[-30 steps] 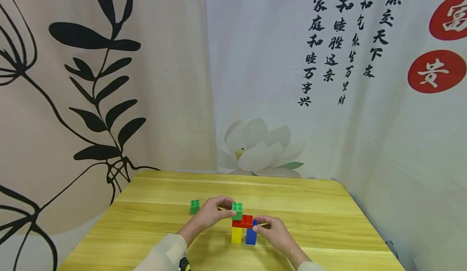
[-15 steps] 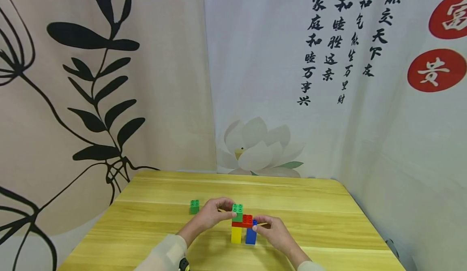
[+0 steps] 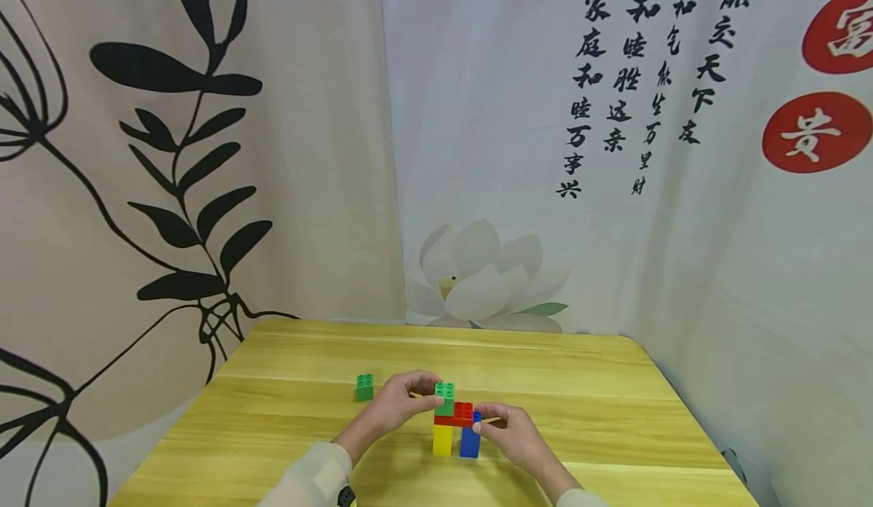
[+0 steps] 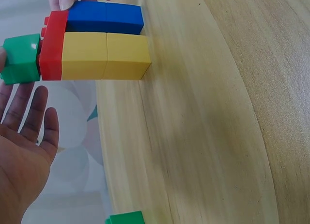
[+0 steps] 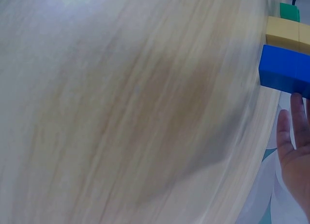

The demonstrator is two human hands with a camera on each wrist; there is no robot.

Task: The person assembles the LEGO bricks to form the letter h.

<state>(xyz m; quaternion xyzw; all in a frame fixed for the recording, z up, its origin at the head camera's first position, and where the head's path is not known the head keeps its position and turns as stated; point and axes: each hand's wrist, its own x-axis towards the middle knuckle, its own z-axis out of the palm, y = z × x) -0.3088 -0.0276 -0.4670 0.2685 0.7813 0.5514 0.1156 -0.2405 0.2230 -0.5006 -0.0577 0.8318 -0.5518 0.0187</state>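
Observation:
A green toy brick sits on the left end of a red brick, pinched between the thumb and fingers of my left hand. Under the red brick stand two columns: yellow bricks on the left, blue bricks on the right. Each column is two bricks high in the left wrist view. My right hand grips the top of the blue column with thumb and forefinger, close to the red brick's end. Whether the green brick is fully seated cannot be told.
Another green brick stands apart on the wooden table, left of and behind the structure. A printed cloth hangs behind the table. A dark watch is on the left wrist.
The green brick in my left hand has come down slightly onto the red brick. My right hand keeps its hold on the blue column.

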